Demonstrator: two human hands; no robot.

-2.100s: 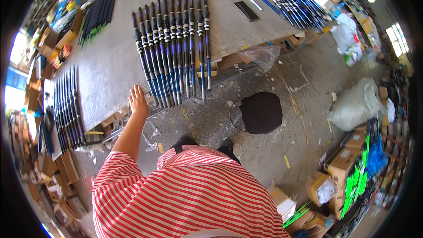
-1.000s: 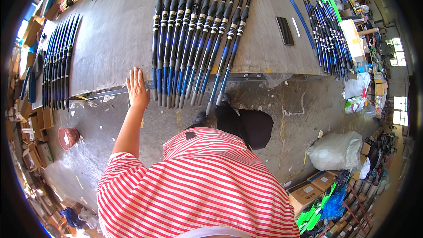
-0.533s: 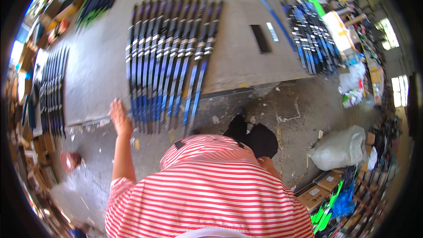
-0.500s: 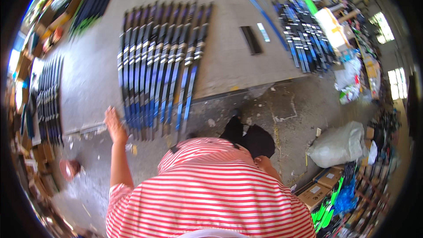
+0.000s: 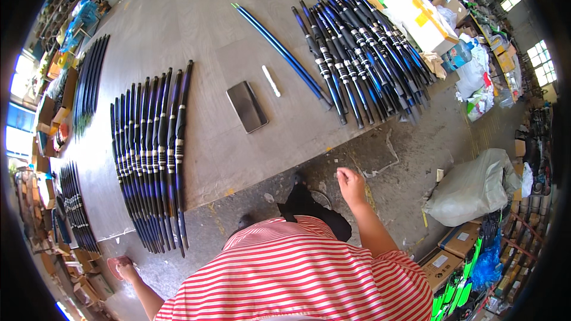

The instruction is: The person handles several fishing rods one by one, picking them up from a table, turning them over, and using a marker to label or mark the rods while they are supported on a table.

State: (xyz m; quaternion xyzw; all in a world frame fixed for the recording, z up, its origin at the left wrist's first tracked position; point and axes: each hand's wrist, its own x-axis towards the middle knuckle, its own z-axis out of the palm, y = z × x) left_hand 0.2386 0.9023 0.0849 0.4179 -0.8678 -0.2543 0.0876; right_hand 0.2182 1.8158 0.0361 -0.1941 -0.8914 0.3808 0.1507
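My right hand (image 5: 351, 185) hangs over the floor just off the table's front edge. Its fingers are curled in, with nothing visible in them. Low on the left, my left hand (image 5: 126, 270) overlaps a reddish round thing (image 5: 114, 266) in the picture; contact and finger pose are unclear. Nearest the left hand on the table, a fanned row of dark blue and black rods (image 5: 159, 154) with silver bands, like fishing rods, juts over the edge. A larger heap of similar rods (image 5: 366, 59) lies to the right.
On the grey table (image 5: 208, 166) lie a black phone-like slab (image 5: 247, 107), a white stick (image 5: 271, 81) and thin blue rods (image 5: 282, 53). More dark rods (image 5: 90, 86) lie left. A white box (image 5: 419, 18) stands far right; a bulky sack (image 5: 473, 190) and cartons (image 5: 446, 255) sit on the floor.
The view has swung right, so the rod rows sit farther left. My left hand has dropped away from beside the rods, and my right hand has come forward from my side.
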